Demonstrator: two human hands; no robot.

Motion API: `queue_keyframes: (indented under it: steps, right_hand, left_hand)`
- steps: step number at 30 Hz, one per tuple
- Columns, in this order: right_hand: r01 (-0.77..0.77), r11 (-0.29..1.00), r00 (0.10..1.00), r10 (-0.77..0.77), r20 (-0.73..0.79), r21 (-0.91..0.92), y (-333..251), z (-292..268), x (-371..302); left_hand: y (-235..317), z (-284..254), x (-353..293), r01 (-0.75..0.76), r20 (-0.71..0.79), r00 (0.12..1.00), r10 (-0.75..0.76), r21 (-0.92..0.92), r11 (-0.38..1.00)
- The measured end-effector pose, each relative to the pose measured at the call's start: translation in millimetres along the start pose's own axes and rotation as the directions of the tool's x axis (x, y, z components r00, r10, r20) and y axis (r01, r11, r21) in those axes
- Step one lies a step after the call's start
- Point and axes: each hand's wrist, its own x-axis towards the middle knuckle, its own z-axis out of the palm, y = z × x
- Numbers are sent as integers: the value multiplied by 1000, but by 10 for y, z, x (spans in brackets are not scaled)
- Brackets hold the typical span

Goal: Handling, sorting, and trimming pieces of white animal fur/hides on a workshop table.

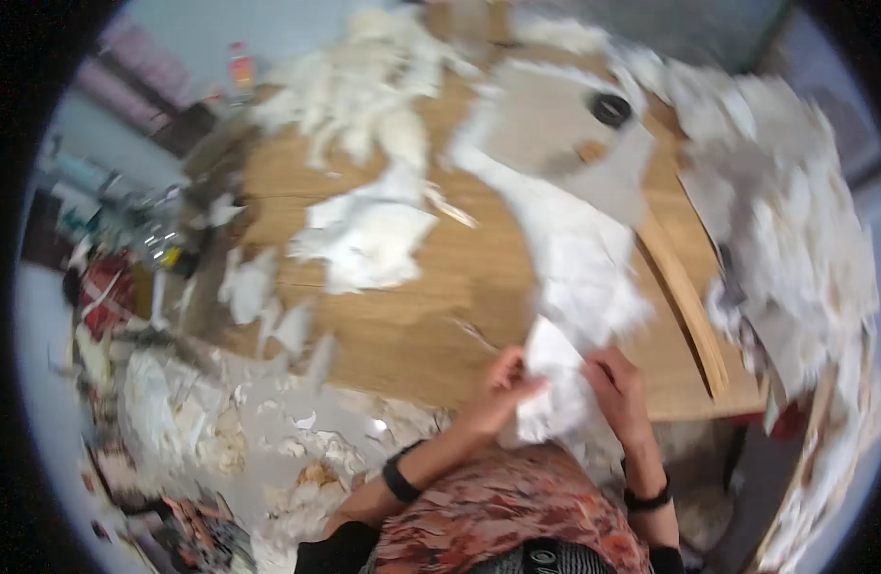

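Close to my body at the table's front edge, I hold a white piece of hide [555, 383] between both hands. My left hand [503, 390] pinches its left side, with the thumb across it. My right hand [616, 390] grips its right side, fingers curled. Just beyond lies a larger white furry pelt [584, 258], and whether it joins the held piece I cannot tell. A grey-beige, smooth-sided pelt [546, 120] with white fluffy edges spreads behind it. Another white fur piece [369, 234] rests left of the middle.
The wooden table [412, 335] carries a long wooden strip [684, 306] on the right and a black round object [610, 109] at the back. Fur is heaped at the back left [364, 86] and along the right [794, 191]. White scraps [307, 450] litter the floor at left.
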Motion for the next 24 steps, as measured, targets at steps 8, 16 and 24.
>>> queue_keyframes:
  steps: [8, 16, 24]
  right_hand:
    - [80, 996, 996, -79, -35, 30, -767, -5, 189]
    - [9, 940, 912, -147, 383, 341, -799, 154, 1243]
    - [-36, 999, 935, 36, 353, -6, -175, 887, 2557]
  left_hand:
    - [251, -127, -147, -361, 147, 930, 336, 526, 770]
    - [1008, -649, -136, -445, 38, 820, 571, 670, 595]
    - [2751, -1735, 160, -89, 19, 639, 769, 995, 49]
